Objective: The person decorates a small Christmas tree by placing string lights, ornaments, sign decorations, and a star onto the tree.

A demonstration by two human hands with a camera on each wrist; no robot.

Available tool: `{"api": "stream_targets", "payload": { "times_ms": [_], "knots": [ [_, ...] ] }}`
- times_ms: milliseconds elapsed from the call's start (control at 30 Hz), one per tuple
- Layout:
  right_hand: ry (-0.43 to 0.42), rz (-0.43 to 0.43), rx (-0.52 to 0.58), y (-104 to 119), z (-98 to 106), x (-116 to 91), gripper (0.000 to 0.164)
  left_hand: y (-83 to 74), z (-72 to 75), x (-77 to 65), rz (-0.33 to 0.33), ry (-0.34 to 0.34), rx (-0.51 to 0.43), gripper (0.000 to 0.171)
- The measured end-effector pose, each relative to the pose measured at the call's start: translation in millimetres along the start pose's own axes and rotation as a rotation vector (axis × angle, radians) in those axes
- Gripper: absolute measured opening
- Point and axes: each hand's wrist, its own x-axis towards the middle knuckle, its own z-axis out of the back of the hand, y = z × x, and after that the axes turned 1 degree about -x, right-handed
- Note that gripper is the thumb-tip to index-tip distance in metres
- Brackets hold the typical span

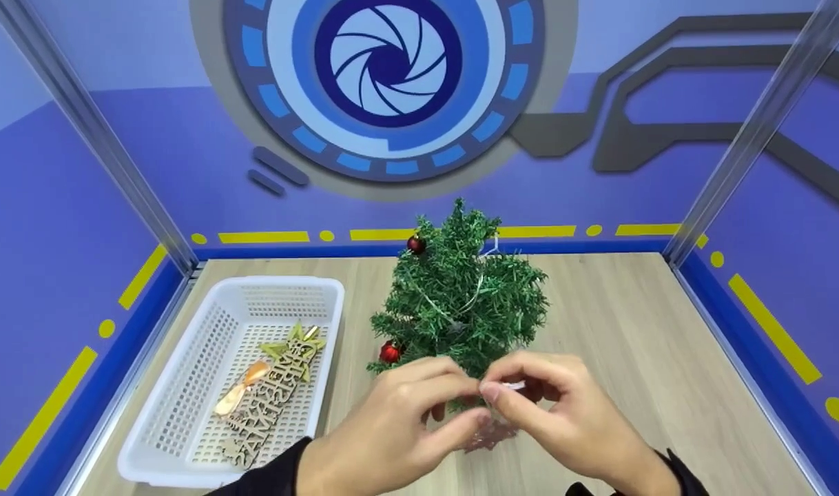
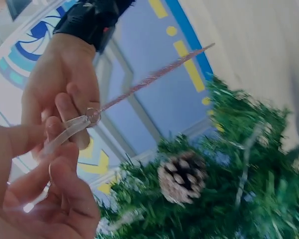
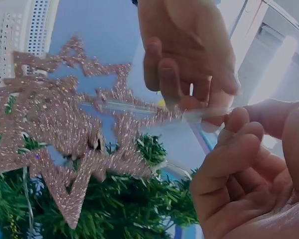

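A glittery rose-gold star ornament (image 3: 65, 124) hangs from a pale translucent ribbon loop (image 2: 67, 134) above the lower front of a small green Christmas tree (image 1: 461, 296). My right hand (image 1: 561, 406) pinches the ribbon between thumb and forefinger. My left hand (image 1: 412, 413) meets it from the other side, forefinger at the ribbon beside the right fingertips and thumb apart from the forefinger. In the left wrist view the star is edge-on, joined to the ribbon by a small ring (image 2: 93, 115). From the head, the hands mostly hide the star.
Left of the tree, a white plastic basket (image 1: 333, 303) holds a gold star (image 1: 299, 341), a wooden lettered ornament (image 1: 275, 396) and a gold bow (image 1: 240, 389). Red baubles (image 1: 390, 352) and a pinecone (image 2: 182, 178) sit on the tree. Printed panels enclose the wooden tabletop (image 1: 612, 310).
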Motion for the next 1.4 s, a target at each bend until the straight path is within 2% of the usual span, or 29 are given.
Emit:
{"api": "stream_targets", "payload": {
  "times_ms": [133, 233, 433, 533, 833, 1100, 1200, 1400],
  "knots": [
    [-0.003, -0.001, -0.05, 3.6, 8.2, 1.7, 0.025, -2.3, -3.7, 9.4, 0.057, -0.031, -0.058, 0.012],
    [-0.005, -0.013, -0.082, 6.7, 15.7, 2.7, 0.025, -4.6, -4.5, 16.3, 0.06, -0.057, -0.064, 0.01],
    [-0.023, -0.115, -0.147, 12.4, 33.0, 5.8, 0.019, -4.6, -2.1, 30.2, 0.019, -0.163, 0.026, 0.008],
    [-0.047, -0.154, -0.186, 13.3, 39.6, 7.2, 0.017, -0.8, 0.6, 35.0, 0.022, -0.197, 0.057, 0.008],
    [-0.15, -0.112, -0.108, 1.3, 49.2, 23.7, 0.022, 7.1, 2.9, 46.5, 0.06, -0.182, 0.158, 0.014],
    [-0.208, -0.194, -0.15, -5.9, 52.0, 48.6, 0.016, 12.2, 8.2, 60.6, 0.089, -0.266, 0.27, 0.013],
    [-0.219, -0.202, -0.173, -10.4, 50.5, 56.2, 0.013, 15.5, 7.5, 63.4, 0.11, -0.279, 0.297, 0.013],
    [-0.23, -0.292, -0.167, -17.3, 47.8, 64.2, 0.011, 22.7, 5.5, 65.4, 0.152, -0.282, 0.329, 0.012]
  ]
}}
